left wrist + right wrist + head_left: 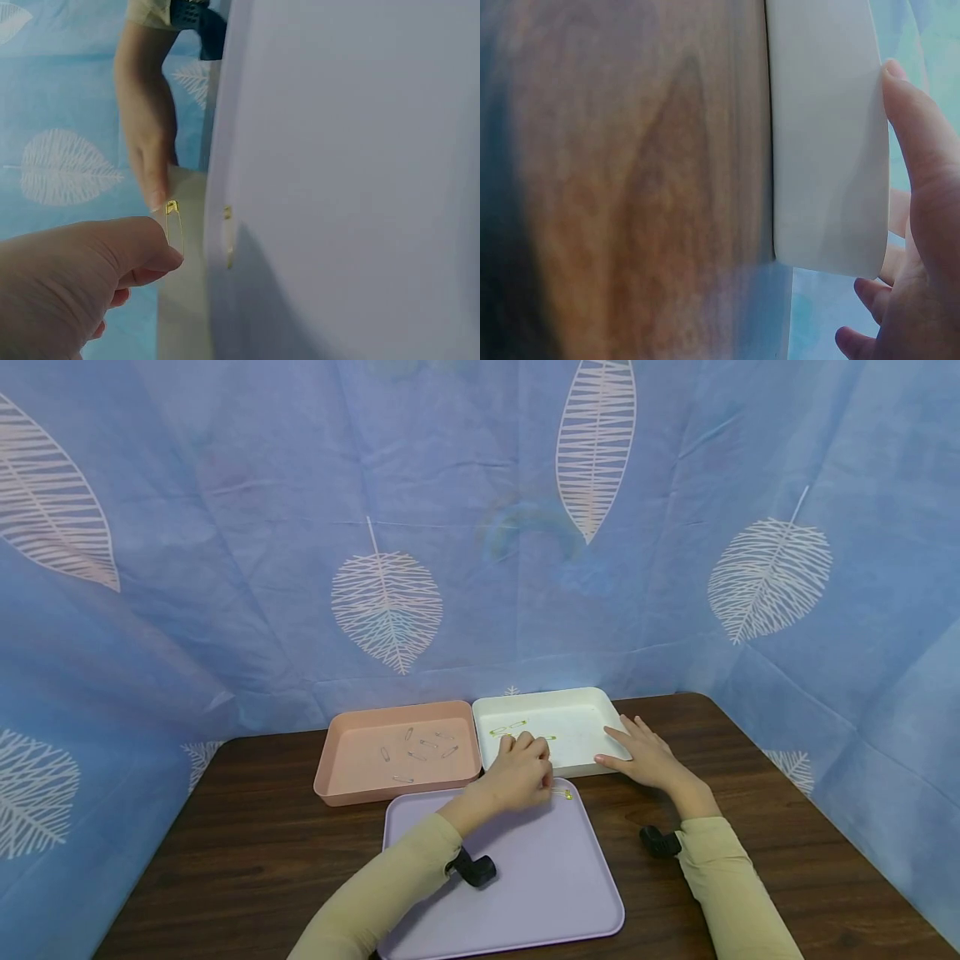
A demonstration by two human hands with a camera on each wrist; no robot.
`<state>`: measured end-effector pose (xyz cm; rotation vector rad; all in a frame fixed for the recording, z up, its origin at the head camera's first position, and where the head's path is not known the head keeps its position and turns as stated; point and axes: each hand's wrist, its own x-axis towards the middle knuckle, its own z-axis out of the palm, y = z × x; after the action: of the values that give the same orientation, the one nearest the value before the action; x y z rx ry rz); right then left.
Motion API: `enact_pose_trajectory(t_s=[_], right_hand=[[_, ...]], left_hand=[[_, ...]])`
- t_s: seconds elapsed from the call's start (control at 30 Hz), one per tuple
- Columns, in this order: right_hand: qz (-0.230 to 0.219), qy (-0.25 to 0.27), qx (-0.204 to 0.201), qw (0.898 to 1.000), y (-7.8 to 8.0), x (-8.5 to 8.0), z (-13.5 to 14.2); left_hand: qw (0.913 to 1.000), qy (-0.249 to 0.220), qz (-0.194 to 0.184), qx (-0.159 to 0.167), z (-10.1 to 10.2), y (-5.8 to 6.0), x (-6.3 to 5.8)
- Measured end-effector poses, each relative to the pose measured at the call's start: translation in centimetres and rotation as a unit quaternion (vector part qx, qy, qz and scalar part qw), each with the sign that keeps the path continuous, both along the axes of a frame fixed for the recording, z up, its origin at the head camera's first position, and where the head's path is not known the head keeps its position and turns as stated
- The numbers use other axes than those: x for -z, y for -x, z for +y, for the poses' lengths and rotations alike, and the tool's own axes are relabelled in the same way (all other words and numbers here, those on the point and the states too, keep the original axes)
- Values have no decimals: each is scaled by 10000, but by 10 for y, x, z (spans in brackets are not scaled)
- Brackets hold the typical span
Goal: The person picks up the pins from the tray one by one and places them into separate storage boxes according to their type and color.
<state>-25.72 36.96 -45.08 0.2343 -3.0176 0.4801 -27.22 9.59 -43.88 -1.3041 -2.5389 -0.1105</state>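
Note:
My left hand [517,772] is above the far edge of the lavender tray [540,877], beside the front wall of the white tray [577,771]. Thumb and finger pinch a gold safety pin [172,207], its capped end sticking up. Just below it, a second gold safety pin [228,213] lies along the inside edge of the lavender tray. Several more gold safety pins [517,724] lie in the white tray's left half. My right hand [648,756] rests at that tray's right front corner, fingers spread, the thumb on its rim.
A pink tray [352,789] with several silver safety pins [417,756] stands against the white tray on the left. All three trays are on a dark wood table [247,843]. Behind the table hangs a blue cloth [465,610] with leaf prints.

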Motion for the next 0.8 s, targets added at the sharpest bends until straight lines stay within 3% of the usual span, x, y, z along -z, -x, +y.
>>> enact_pose_trajectory(t_s=[0.47,0.8], right_hand=[[-34,-1,34,10000,0,1,0],[42,72,-28,10000,-1,1,1]], left_hand=[[9978,-418,-285,-436,5,23,-26],[9924,-766,-573,-774,10,50,-31]])
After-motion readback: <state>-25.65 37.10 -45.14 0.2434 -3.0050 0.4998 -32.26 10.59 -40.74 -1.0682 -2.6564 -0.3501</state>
